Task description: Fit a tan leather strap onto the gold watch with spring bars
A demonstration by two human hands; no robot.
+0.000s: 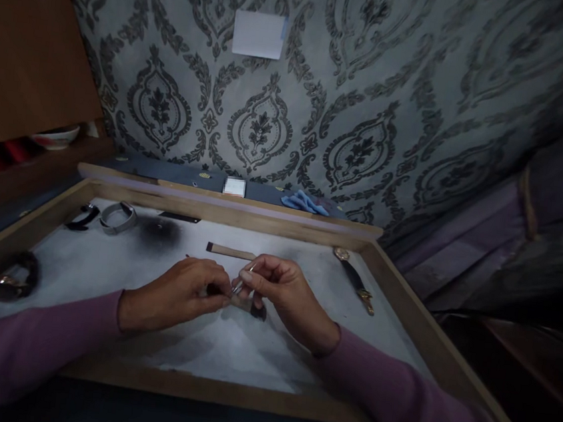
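Both hands meet over the middle of a wood-rimmed white tray (222, 393). My left hand (185, 291) is closed, with thumb and fingertips pinched at one end of a small pale piece (242, 301) that has a dark end. My right hand (287, 295) is closed around a thin, shiny metal tool (243, 279), its lower tip meeting the piece beside my left fingertips. What exactly the piece is cannot be made out. Just behind my right hand, a flat beige strap (229, 252) with a dark end lies on the tray.
On the left lie a chunky dark watch (14, 275), a black band (82, 217) and a grey band (118, 218). A black strip (179, 216) is at the back. A watch with a black strap (352, 275) lies right. Behind the rim is a blue cloth (306, 202).
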